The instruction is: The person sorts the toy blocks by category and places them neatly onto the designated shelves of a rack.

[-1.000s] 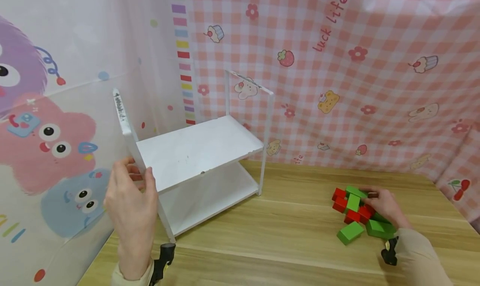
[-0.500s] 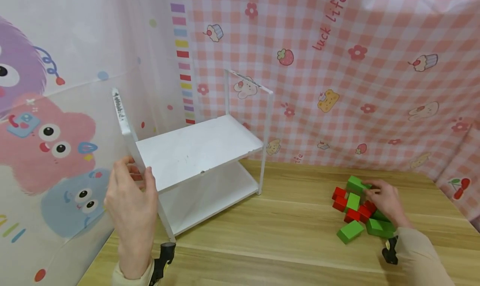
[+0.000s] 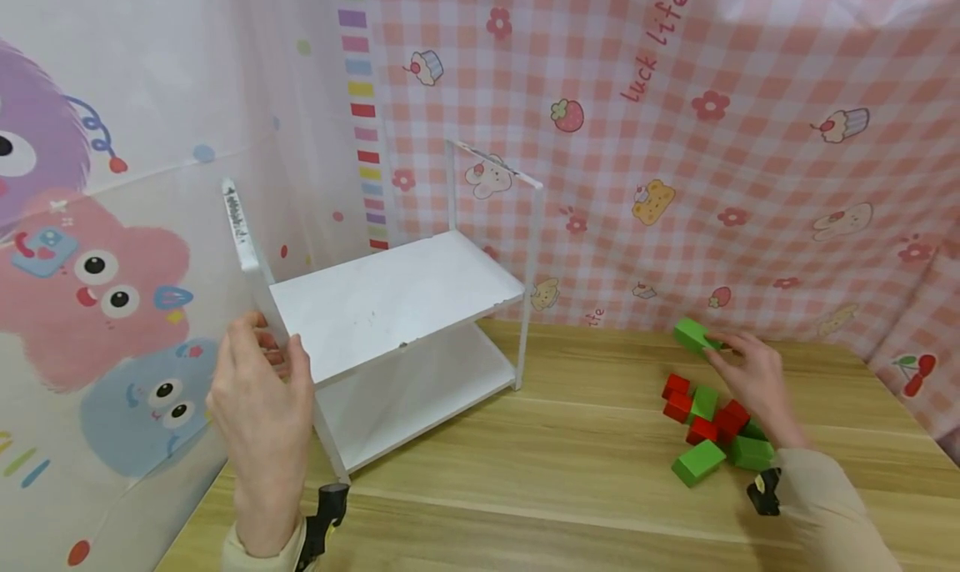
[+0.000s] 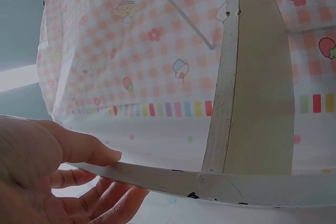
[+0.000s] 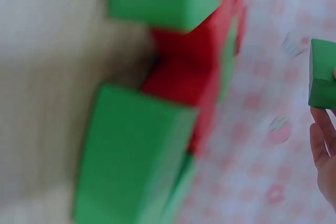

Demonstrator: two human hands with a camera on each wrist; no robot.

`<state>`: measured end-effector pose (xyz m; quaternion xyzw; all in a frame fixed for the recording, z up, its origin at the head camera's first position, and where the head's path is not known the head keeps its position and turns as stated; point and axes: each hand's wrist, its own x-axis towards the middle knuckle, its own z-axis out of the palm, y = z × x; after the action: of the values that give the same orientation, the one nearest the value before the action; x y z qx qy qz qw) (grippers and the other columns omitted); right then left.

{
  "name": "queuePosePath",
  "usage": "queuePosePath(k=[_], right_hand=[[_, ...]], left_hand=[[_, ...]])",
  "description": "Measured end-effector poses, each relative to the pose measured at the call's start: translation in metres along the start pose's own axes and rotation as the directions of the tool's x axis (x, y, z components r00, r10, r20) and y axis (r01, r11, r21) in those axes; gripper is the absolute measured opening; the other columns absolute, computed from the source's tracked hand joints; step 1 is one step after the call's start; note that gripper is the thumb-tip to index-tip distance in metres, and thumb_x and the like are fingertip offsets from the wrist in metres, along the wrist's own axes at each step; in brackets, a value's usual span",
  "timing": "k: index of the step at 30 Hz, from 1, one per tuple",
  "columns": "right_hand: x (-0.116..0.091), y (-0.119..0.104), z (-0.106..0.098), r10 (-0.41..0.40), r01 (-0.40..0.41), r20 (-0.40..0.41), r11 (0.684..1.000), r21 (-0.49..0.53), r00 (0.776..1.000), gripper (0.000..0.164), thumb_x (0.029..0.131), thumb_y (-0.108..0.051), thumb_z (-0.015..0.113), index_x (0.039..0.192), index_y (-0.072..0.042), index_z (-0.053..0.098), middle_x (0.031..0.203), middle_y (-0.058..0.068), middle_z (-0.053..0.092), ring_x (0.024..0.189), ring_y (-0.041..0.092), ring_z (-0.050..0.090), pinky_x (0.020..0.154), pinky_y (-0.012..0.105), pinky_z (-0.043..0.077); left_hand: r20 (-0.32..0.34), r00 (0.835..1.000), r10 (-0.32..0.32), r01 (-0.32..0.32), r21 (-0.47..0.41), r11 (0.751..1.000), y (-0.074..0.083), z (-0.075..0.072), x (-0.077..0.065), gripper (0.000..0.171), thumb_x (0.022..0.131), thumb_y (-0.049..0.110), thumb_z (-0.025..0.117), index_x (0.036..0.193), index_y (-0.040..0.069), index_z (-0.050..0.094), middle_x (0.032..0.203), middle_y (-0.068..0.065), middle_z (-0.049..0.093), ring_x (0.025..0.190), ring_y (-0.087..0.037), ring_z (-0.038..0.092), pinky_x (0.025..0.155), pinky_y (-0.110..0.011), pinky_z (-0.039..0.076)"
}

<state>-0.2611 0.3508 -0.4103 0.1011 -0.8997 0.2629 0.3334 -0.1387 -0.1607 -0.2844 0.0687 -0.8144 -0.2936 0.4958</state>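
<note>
A white two-tier shelf point(image 3: 397, 293) with chipped paint stands on the wooden table at the left. My left hand point(image 3: 262, 422) holds its left side post; in the left wrist view the thumb lies above the white bar point(image 4: 163, 179) and the fingers curl beneath it. At the right, my right hand point(image 3: 753, 380) pinches a green block point(image 3: 690, 336) by one end, raised beyond the pile. That green block point(image 5: 323, 72) is cut off by the edge of the right wrist view. Below it, several red blocks point(image 3: 678, 407) and green blocks point(image 3: 699, 462) lie loosely together.
Bare wooden table point(image 3: 570, 455) lies between the shelf and the blocks. A pink checked cloth point(image 3: 600, 222) hangs along the back, and a white cartoon-print cloth point(image 3: 247, 97) hangs at the left, close to the shelf.
My right hand has lifted the green block off the far side of the pile and moved it away and slightly left. My left hand stays on the shelf post.
</note>
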Motion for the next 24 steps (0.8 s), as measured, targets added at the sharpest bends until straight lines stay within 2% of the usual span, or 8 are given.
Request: queuePosePath(k=[3,7,9,11,15,16,24], right_hand=[[0.006,-0.017,0.003,-0.030,0.032,-0.054,0.999,0.039,0.998,0.024,0.080,-0.001,0.071,0.104,0.004,0.069,0.105,0.022,0.067,0.088,0.026,0.059,0.072,-0.005,0.033],[0.014,-0.040,0.008,-0.087,0.099,-0.133,0.992,0.084,0.987,0.024,0.076,0.004,0.073,0.099,0.005,0.070,0.102,0.022,0.069,0.090,-0.003,0.055,0.079,-0.006,0.032],[0.018,-0.052,0.009,-0.123,0.142,-0.173,0.985,0.102,0.977,0.024,0.073,0.006,0.074,0.097,0.005,0.071,0.100,0.022,0.069,0.091,-0.010,0.052,0.082,-0.006,0.032],[0.021,-0.066,0.010,-0.158,0.185,-0.208,0.976,0.115,0.965,0.025,0.072,0.007,0.074,0.096,0.005,0.071,0.099,0.021,0.069,0.090,-0.004,0.057,0.084,-0.005,0.032],[0.025,-0.097,0.012,-0.226,0.266,-0.258,0.955,0.131,0.939,0.027,0.069,0.009,0.076,0.096,0.004,0.072,0.099,0.021,0.070,0.086,0.026,0.065,0.085,-0.004,0.034],[0.025,-0.106,0.012,-0.239,0.282,-0.267,0.950,0.132,0.933,0.028,0.069,0.009,0.076,0.096,0.004,0.072,0.099,0.020,0.070,0.086,0.030,0.065,0.085,-0.004,0.034],[0.028,-0.167,0.022,-0.325,0.401,-0.328,0.895,0.197,0.887,0.031,0.066,0.010,0.078,0.096,0.003,0.073,0.096,0.020,0.069,0.085,0.032,0.066,0.087,0.001,0.040]], left_hand=[[-0.001,1.000,0.003,-0.003,0.002,1.000,0.000,0.000,0.000,0.025,0.087,0.001,0.060,0.108,-0.011,0.052,0.084,-0.026,0.058,0.072,-0.041,0.065,0.061,-0.051,0.055],[0.005,1.000,0.001,-0.001,0.004,1.000,0.001,-0.001,0.001,0.025,0.087,0.000,0.060,0.108,-0.011,0.052,0.084,-0.026,0.057,0.072,-0.042,0.065,0.061,-0.052,0.055],[0.007,1.000,-0.001,0.001,0.008,1.000,0.001,-0.001,0.001,0.025,0.087,0.001,0.060,0.108,-0.011,0.052,0.085,-0.026,0.057,0.072,-0.042,0.065,0.061,-0.052,0.055],[0.009,1.000,-0.005,0.005,0.012,1.000,0.001,-0.002,0.001,0.025,0.087,0.001,0.060,0.108,-0.011,0.052,0.085,-0.026,0.057,0.072,-0.042,0.065,0.062,-0.052,0.055],[0.013,1.000,-0.016,0.016,0.023,1.000,0.001,-0.002,0.001,0.025,0.087,0.001,0.060,0.108,-0.010,0.052,0.085,-0.025,0.057,0.073,-0.042,0.065,0.062,-0.052,0.055],[0.014,1.000,-0.019,0.018,0.026,1.000,0.001,-0.002,0.001,0.025,0.087,0.001,0.060,0.108,-0.010,0.052,0.085,-0.025,0.057,0.073,-0.042,0.065,0.062,-0.052,0.054],[0.012,1.000,-0.021,0.021,0.031,0.999,0.001,-0.001,0.001,0.025,0.087,0.002,0.060,0.108,-0.010,0.053,0.085,-0.024,0.057,0.073,-0.041,0.065,0.062,-0.052,0.054]])
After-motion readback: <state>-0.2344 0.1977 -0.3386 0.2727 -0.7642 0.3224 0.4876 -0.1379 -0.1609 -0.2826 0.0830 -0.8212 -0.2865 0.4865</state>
